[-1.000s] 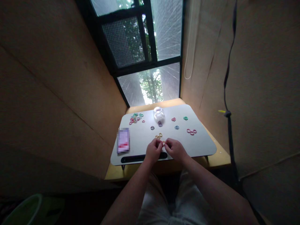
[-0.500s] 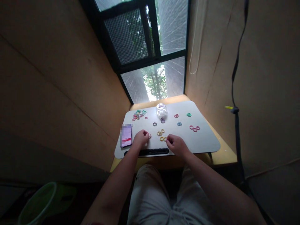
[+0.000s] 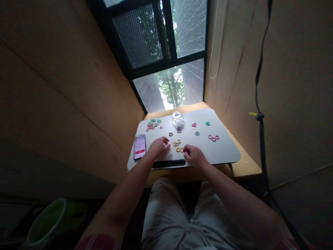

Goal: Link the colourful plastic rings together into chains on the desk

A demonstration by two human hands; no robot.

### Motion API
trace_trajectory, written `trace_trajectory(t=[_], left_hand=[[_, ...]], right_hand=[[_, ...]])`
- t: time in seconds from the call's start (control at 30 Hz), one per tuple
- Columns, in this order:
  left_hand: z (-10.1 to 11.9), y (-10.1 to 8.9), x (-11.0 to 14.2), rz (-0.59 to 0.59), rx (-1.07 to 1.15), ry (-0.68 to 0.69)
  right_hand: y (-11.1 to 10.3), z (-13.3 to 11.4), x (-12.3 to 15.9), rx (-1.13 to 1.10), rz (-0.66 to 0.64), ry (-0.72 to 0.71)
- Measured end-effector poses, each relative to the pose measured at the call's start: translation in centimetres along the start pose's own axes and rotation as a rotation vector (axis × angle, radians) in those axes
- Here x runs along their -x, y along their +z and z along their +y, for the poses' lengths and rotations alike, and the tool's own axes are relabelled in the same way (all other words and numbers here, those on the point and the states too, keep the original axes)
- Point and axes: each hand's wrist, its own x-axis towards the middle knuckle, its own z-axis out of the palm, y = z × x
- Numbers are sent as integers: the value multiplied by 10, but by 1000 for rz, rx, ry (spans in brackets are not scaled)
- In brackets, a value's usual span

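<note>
In the head view, a white lap table stands on a wooden ledge below a window. The left hand is over the near left part of the table, its fingers parted and slightly bent; whether anything lies beneath them cannot be told. The right hand is at the near middle, fingers curled in and thumb and forefinger close together at the right edge of a lower pair of yellow rings; whether they pinch it or only touch it is unclear. Just beyond that pair lies a small cluster of yellow rings, between the hands. Farther off are dark rings and, to their right, purple rings just in front of a clear round jar. To the right lie blue rings, with red rings beyond them, green rings at the far right and pink rings nearer. A mixed heap of coloured rings sits at the far left, a single pink ring beside it. A phone lies at the left edge, and a black slot runs along the near edge.
</note>
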Motion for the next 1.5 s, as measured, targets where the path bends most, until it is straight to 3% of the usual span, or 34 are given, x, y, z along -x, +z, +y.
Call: trace_trajectory(t=[0.13,0.27,0.6,0.83,1.0,1.27,1.37,1.5], left_hand=[[25,13,12,-16,-37,153],[39,22,7,-18,-87,217],[48,25,-16,-29,-168,260],[53,14,-33,-96,-169,312],[40,0,-42,-69,-104,239],[-26,-35,-38,-62,-114,71],[-32,-32,-24,-100,-141,65],[-23,-18,-12,-130,-172,96]], right_hand=[[-2,0,0,3,-1,-5],[-4,-2,0,8,8,-9],[-3,-3,0,-1,21,-11],[-2,-4,1,-3,36,-27],[-5,-6,1,5,28,-29],[-2,-1,1,-9,-23,-6],[-1,0,0,-5,-15,-17],[-1,0,-1,-7,-3,-18]])
